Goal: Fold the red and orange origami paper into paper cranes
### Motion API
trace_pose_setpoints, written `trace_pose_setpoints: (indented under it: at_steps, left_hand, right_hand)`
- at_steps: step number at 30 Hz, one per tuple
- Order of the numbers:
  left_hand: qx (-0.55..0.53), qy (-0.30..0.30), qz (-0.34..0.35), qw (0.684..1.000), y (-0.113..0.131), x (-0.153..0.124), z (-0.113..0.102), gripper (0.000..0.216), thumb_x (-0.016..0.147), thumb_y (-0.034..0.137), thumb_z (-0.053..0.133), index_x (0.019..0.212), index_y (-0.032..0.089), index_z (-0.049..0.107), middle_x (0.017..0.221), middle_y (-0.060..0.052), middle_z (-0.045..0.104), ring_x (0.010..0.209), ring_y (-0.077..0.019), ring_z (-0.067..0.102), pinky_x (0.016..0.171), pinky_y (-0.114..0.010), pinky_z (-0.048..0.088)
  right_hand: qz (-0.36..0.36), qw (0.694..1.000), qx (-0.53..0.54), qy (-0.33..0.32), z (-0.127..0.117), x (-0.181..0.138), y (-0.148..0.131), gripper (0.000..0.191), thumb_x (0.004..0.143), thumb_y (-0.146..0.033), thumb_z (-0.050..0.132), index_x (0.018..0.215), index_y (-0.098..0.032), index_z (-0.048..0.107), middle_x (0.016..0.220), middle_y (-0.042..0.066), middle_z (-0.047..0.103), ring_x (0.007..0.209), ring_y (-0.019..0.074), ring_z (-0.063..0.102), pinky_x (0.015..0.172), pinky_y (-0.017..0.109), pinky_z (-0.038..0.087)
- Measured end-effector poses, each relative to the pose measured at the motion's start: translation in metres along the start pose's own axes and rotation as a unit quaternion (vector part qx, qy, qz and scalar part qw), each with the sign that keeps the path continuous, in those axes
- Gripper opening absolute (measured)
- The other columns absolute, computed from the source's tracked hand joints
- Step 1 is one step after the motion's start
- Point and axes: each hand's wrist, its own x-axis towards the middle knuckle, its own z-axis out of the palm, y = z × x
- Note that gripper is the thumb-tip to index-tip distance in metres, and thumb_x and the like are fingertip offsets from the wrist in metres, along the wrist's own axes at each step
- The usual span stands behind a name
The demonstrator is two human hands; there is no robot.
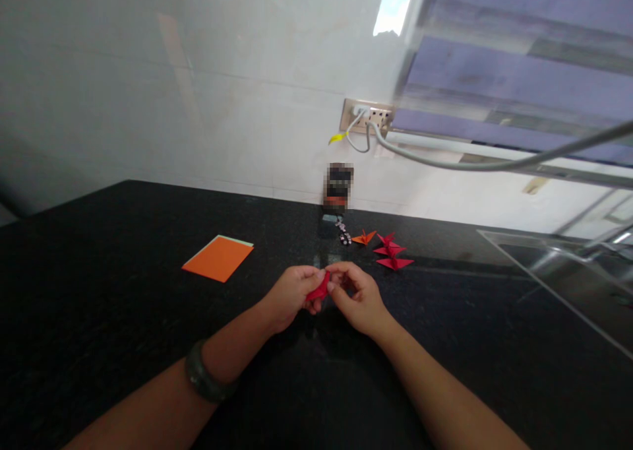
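Observation:
Between my two hands is a small piece of folded red paper (319, 289), partly covered by fingers. My left hand (294, 295) is closed on its left side, thumb on top. At its right edge, my right hand (359, 297) pinches the paper between thumb and fingertips. Beyond my right hand stand several red origami cranes (394, 261) in a row, with an orange origami crane (364, 237) to their left. A stack of orange square paper (217, 260) lies to the left, a pale green edge showing beneath its top sheet.
The black countertop (123, 318) meets a pale tiled wall. A phone-like object, blurred out (339, 187), leans there with a beaded strap (345, 237). Above it, a cable (445, 163) runs from a wall socket (366, 115). A metal sink (583, 272) is at right.

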Motion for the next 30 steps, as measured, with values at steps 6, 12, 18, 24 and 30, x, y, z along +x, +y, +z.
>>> trace_pose_setpoints:
  at_steps: [6, 12, 18, 24, 30]
  left_hand:
    - [-0.009, -0.004, -0.006, 1.0, 0.0003, -0.0005, 0.0001, 0.023, 0.075, 0.033, 0.051, 0.069, 0.011, 0.054, 0.046, 0.003, 0.048, 0.035, -0.0056, 0.043, 0.034, -0.016, 0.033]
    - [-0.005, -0.005, -0.007, 1.0, 0.0004, -0.0003, 0.0, 0.023, 0.075, 0.033, 0.051, 0.069, 0.011, 0.054, 0.046, 0.003, 0.047, 0.035, -0.0056, 0.043, 0.034, -0.016, 0.033]
    - [0.002, -0.009, -0.003, 1.0, -0.0001, 0.0, -0.0002, 0.024, 0.075, 0.035, 0.051, 0.069, 0.011, 0.054, 0.045, 0.004, 0.047, 0.035, -0.0057, 0.043, 0.034, -0.016, 0.033]
    - [0.009, -0.005, -0.006, 1.0, 0.0013, -0.001, 0.0006, 0.024, 0.073, 0.036, 0.053, 0.069, 0.012, 0.054, 0.046, 0.004, 0.047, 0.035, -0.0061, 0.043, 0.035, -0.017, 0.033]
    - [0.032, 0.0, -0.001, 0.999, 0.0003, -0.0006, 0.0009, 0.025, 0.072, 0.037, 0.053, 0.068, 0.012, 0.053, 0.046, 0.004, 0.047, 0.035, -0.006, 0.042, 0.035, -0.018, 0.032]
  right_hand:
    - [0.005, 1.0, 0.011, -0.006, -0.0018, 0.0003, -0.0023, 0.018, 0.079, -0.018, 0.049, 0.096, -0.02, 0.055, 0.072, 0.0, 0.054, 0.063, 0.0105, 0.052, 0.058, 0.023, 0.044]
    - [0.008, 1.0, 0.006, -0.002, -0.0011, 0.0002, -0.001, 0.018, 0.078, -0.019, 0.05, 0.095, -0.02, 0.055, 0.07, -0.001, 0.053, 0.061, 0.0103, 0.052, 0.058, 0.023, 0.044]
    - [0.014, 1.0, 0.005, -0.006, -0.0008, 0.0005, -0.0015, 0.017, 0.078, -0.02, 0.05, 0.095, -0.02, 0.055, 0.069, -0.001, 0.053, 0.06, 0.0104, 0.051, 0.057, 0.023, 0.044]
    - [0.023, 1.0, 0.002, -0.004, -0.0004, 0.0013, -0.0046, 0.012, 0.078, -0.02, 0.05, 0.089, -0.02, 0.055, 0.065, -0.002, 0.051, 0.057, 0.0102, 0.05, 0.055, 0.022, 0.044]
    - [0.024, 1.0, -0.013, 0.0, -0.001, 0.0016, -0.0049, 0.008, 0.077, -0.019, 0.051, 0.085, -0.019, 0.054, 0.064, -0.002, 0.052, 0.057, 0.0102, 0.05, 0.054, 0.022, 0.043]
